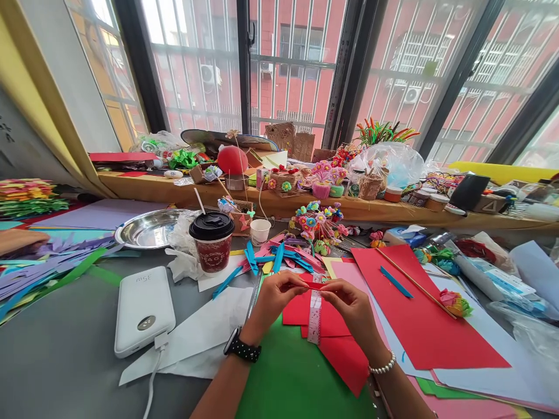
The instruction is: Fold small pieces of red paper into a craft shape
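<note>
Between my two hands a small strip of red paper [315, 286] is stretched level. The fingertips of my left hand [279, 294] pinch its left end, and those of my right hand [349, 305] pinch the right end. Beneath it lies a pale pink patterned ruler [314, 323], upright in view, on top of cut red paper pieces [343, 352]. These rest over a green sheet [288, 378]. Just beyond my hands is a heap of folded blue paper strips [288, 256]. My left wrist wears a black watch, my right a beaded bracelet.
Left stand a white power bank [144, 308] with a cable, a lidded coffee cup [212, 244] and a metal plate [151, 230]. Another person's hand [21, 240] reaches in at far left. A large red sheet [428, 308] carries a stick with a paper flower [455, 302].
</note>
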Demonstrator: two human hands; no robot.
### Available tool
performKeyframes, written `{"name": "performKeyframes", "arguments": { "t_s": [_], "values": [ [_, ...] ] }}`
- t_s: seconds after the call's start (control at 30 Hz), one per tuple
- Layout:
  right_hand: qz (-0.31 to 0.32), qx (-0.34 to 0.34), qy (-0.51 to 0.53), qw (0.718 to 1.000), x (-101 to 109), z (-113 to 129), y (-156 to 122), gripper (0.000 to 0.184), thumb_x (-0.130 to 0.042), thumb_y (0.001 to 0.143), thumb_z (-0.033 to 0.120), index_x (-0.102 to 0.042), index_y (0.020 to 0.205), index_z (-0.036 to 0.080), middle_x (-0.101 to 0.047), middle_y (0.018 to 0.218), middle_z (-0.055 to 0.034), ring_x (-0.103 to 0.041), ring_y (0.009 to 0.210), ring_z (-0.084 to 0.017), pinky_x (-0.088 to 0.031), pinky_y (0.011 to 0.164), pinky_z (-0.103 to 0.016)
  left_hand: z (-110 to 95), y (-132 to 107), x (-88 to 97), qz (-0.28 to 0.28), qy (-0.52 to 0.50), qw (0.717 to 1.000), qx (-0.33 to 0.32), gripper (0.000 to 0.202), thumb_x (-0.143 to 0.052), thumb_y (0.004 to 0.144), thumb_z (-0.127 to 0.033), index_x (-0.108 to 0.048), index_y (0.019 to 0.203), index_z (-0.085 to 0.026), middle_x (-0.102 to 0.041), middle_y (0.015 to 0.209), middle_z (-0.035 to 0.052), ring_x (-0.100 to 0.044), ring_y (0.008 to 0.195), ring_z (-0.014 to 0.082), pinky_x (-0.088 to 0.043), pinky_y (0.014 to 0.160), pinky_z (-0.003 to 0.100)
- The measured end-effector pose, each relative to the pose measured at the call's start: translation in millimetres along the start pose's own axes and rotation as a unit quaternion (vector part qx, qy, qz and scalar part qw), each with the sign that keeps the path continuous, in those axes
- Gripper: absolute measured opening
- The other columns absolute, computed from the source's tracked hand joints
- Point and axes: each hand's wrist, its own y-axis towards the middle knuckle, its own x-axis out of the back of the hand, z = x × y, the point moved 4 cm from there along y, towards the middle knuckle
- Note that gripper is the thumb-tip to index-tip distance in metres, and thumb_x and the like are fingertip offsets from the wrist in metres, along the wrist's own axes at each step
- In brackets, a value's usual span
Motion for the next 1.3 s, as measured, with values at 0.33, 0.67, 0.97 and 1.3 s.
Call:
{"name": "performKeyframes", "arguments": {
  "t_s": [0.33, 0.67, 0.97, 1.3],
  "values": [
    [-0.075, -0.024, 0.018, 0.997, -1, -4, -4, 0.018, -0.059, 0.069, 0.027, -0.053, 0.085, 0.019, -0.060, 0.071, -0.0009, -0.058, 0.067, -0.015, -0.048, 0.063, -0.028, -1, 0, -5.1, -0.006, -0.031, 0.999, 0.012, 0.012, -0.059, 0.066, -0.024, -0.058, 0.074, -0.014, -0.058, 0.072, 0.0023, -0.056, 0.069, 0.0142, -0.047, 0.064, 0.025],
    [-0.087, 0.023, -0.016, 0.996, 2, 4, -4, 0.030, -0.058, 0.070, 0.025, -0.046, 0.097, 0.022, -0.060, 0.072, -0.0007, -0.059, 0.071, -0.015, -0.048, 0.068, -0.030, 2, -1, -5.5, -0.011, -0.092, 0.994, 0.049, 0.023, -0.060, 0.065, -0.026, -0.057, 0.084, -0.014, -0.062, 0.073, 0.0034, -0.060, 0.070, 0.0159, -0.049, 0.066, 0.028],
    [-0.023, -0.042, -0.015, 0.999, 2, -5, 0, 0.015, -0.054, 0.072, 0.031, -0.059, 0.073, 0.017, -0.058, 0.060, -0.0009, -0.054, 0.056, -0.013, -0.046, 0.052, -0.023, 2, 0, -3.8, -0.024, -0.058, 0.998, 0.026, 0.018, -0.062, 0.064, -0.026, -0.058, 0.078, -0.015, -0.062, 0.074, 0.0029, -0.059, 0.069, 0.0151, -0.048, 0.065, 0.026],
    [-0.030, 0.061, -0.143, 0.987, 0, 5, -4, 0.011, -0.052, 0.074, 0.028, -0.059, 0.071, 0.019, -0.060, 0.065, -0.0019, -0.056, 0.058, -0.014, -0.045, 0.055, -0.025, -4, 1, -8.1, 0.044, 0.142, 0.986, -0.070, 0.013, -0.055, 0.071, -0.025, -0.065, 0.078, -0.020, -0.063, 0.073, 0.0025, -0.055, 0.072, 0.0147, -0.043, 0.066, 0.024]
  ]
}}
